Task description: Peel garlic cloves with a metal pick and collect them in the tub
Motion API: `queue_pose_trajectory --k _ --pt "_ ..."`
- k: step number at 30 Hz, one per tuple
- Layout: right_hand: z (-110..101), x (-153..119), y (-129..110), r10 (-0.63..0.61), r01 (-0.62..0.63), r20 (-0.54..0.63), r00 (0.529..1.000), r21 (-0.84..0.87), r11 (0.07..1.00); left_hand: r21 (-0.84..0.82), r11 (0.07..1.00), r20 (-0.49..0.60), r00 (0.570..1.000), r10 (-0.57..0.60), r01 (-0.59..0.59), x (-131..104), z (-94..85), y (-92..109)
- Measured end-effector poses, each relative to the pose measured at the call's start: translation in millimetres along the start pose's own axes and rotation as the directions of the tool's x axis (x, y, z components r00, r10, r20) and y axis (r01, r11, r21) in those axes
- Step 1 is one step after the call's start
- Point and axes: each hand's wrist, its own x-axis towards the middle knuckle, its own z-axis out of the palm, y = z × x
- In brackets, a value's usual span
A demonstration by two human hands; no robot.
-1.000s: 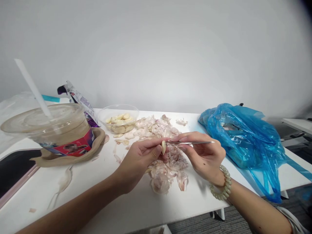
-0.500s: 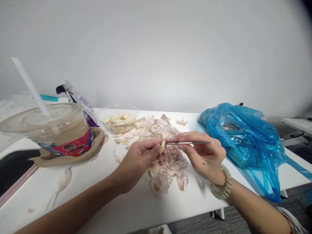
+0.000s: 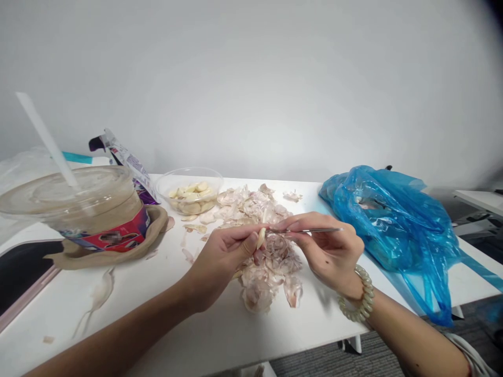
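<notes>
Between the thumb and fingers of my left hand [image 3: 231,256] is a pale garlic clove [image 3: 261,238]. My right hand [image 3: 330,248], with a beaded bracelet [image 3: 362,296] at its wrist, pinches a thin metal tool [image 3: 318,230], perhaps tweezers or a small blade. The tool's left end is at the clove; my fingers hide its tip. Below and behind both hands, a heap of garlic skins [image 3: 263,283] lies on the white table [image 3: 168,335]. Behind my left hand, a clear plastic bowl [image 3: 173,178] holds several peeled cloves [image 3: 194,192].
On the left, a large lidded drink cup [image 3: 106,209] with a straw stands in a cardboard holder [image 3: 157,230]. Near it lie a dark-screened device [image 3: 27,272] and a purple-white packet [image 3: 133,167]. A blue plastic bag [image 3: 393,220] sits at right. A wall [image 3: 251,94] rises behind.
The metal tool has turned slightly in my right hand and looks narrower. My left hand and the clove stay almost in place.
</notes>
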Motion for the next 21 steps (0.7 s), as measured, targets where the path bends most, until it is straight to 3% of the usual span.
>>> queue_pose_trajectory --k 12,21 --pt "-0.5 -1.6 -0.6 0.001 0.000 0.006 1.000 -0.005 1.000 0.008 1.000 -0.074 0.997 -0.011 0.011 1.7 -3.0 -5.5" --pt "2.1 -1.3 2.3 -0.021 0.021 -0.042 0.999 -0.011 1.000 0.000 1.000 -0.044 0.999 0.005 -0.005 1.9 -2.5 -4.4"
